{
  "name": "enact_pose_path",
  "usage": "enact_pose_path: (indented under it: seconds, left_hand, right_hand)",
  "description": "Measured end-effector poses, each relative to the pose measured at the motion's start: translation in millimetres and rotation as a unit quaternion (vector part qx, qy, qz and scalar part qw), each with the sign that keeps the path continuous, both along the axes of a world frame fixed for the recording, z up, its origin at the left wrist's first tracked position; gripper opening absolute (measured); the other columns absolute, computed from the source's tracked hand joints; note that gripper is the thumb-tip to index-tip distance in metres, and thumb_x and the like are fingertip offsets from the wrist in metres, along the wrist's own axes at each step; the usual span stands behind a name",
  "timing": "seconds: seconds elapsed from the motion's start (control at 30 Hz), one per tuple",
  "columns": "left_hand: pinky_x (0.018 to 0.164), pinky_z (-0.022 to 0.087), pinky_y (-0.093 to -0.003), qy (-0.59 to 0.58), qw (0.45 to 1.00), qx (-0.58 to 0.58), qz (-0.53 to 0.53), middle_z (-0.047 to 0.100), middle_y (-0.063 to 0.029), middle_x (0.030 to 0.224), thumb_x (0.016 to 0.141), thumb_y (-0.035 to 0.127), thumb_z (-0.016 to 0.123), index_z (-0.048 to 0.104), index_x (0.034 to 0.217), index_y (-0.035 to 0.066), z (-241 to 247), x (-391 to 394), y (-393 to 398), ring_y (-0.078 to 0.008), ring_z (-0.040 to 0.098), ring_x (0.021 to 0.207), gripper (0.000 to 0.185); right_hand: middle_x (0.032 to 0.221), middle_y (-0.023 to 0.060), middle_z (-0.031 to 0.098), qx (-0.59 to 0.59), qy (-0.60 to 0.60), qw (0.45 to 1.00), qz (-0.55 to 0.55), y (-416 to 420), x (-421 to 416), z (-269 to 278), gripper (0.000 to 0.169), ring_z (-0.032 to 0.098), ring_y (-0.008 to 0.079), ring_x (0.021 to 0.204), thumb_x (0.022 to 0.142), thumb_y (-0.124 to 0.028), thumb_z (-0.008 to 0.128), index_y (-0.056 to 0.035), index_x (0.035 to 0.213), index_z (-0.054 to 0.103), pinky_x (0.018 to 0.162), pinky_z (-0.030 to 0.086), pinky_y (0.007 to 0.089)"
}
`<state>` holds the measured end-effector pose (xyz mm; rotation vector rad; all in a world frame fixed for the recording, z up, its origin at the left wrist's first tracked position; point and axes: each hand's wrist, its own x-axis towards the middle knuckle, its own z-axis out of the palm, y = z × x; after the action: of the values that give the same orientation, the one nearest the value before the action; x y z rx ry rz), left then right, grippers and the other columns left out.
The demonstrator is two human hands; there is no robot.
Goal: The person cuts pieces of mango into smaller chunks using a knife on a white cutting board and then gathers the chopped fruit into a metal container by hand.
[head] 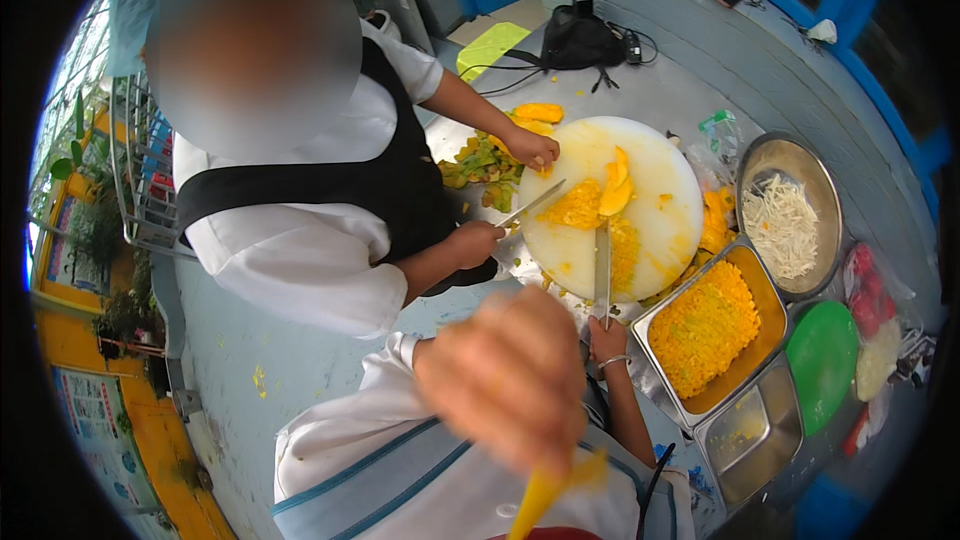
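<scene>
Raised close to the camera, my left hand (pixel 506 382) is blurred and closed on a strip of yellow produce (pixel 546 499) hanging below the fingers. My right hand (pixel 606 341), with a bracelet at the wrist, grips a knife (pixel 602 270) whose blade points away across a round white cutting board (pixel 679 187). Beside that blade lie finely chopped yellow bits (pixel 624 259). Curved yellow-orange slices (pixel 616 191) and a chopped pile (pixel 576 206) rest near its tip. The produce looks like pumpkin or a similar flesh; its kind is not certain.
A co-worker (pixel 390 202) at the left holds another knife (pixel 534 204) over the board's edge. Peelings (pixel 484 165) lie beside it. At right are a steel pan of chopped produce (pixel 705 330), a bowl of pale shreds (pixel 780 225), another steel pan (pixel 750 427) and a green lid (pixel 823 367).
</scene>
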<state>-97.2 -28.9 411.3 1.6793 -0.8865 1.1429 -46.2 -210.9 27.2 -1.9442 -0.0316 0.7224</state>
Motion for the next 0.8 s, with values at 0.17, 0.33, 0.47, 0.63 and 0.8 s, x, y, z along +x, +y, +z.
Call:
enact_pose_path:
  seconds: [0.17,0.33,0.47,0.63,0.8]
  left_hand:
    - [0.046,0.038,-0.0177,0.478,0.707,-0.519,-0.055,0.055,-0.0046,0.069,0.090,0.012,0.053,0.059,0.095,0.003,-54,20,-15,-0.0092,0.048,0.052,0.011]
    - [0.056,0.045,-0.0183,0.559,0.674,-0.480,-0.057,0.059,-0.0049,0.076,0.089,0.011,0.056,0.055,0.117,0.000,-88,27,-7,-0.0080,0.055,0.064,0.031]
    - [0.069,0.049,-0.0216,0.562,0.686,-0.460,-0.040,0.062,-0.0088,0.086,0.087,0.006,0.056,0.053,0.117,-0.002,-96,25,-7,-0.0116,0.061,0.076,0.031]
    - [0.073,0.050,-0.0231,0.527,0.769,-0.362,0.030,0.063,-0.0094,0.093,0.087,0.003,0.055,0.054,0.115,-0.003,-100,18,-13,-0.0110,0.062,0.081,0.028]
    - [0.075,0.050,-0.0233,0.491,0.807,-0.320,0.069,0.064,-0.0093,0.092,0.087,0.001,0.054,0.053,0.114,-0.003,-97,14,-23,-0.0113,0.062,0.081,0.027]
  right_hand:
    - [0.053,0.0132,0.052,-0.025,0.009,0.999,0.024,3,-2,7,0.038,0.052,0.0273,0.051,0.077,-0.033,0.064,-0.0006,0.061,0.053,0.053,0.041,0.0402]
    - [0.054,0.0162,0.052,-0.016,-0.018,0.999,0.033,3,-3,-1,0.040,0.053,0.0335,0.053,0.079,-0.035,0.061,-0.0005,0.060,0.052,0.054,0.041,0.0430]
    - [0.059,0.0200,0.053,-0.041,-0.021,0.998,0.043,5,0,12,0.041,0.053,0.0373,0.058,0.079,-0.036,0.060,-0.0001,0.060,0.052,0.057,0.041,0.0441]
    - [0.060,0.0206,0.054,-0.042,-0.028,0.997,0.054,7,-1,18,0.041,0.054,0.0382,0.060,0.079,-0.036,0.058,-0.0002,0.060,0.052,0.058,0.042,0.0448]
    - [0.061,0.0202,0.054,-0.039,-0.002,0.998,0.041,6,-1,17,0.040,0.054,0.0378,0.061,0.079,-0.036,0.059,0.0000,0.062,0.053,0.059,0.043,0.0438]
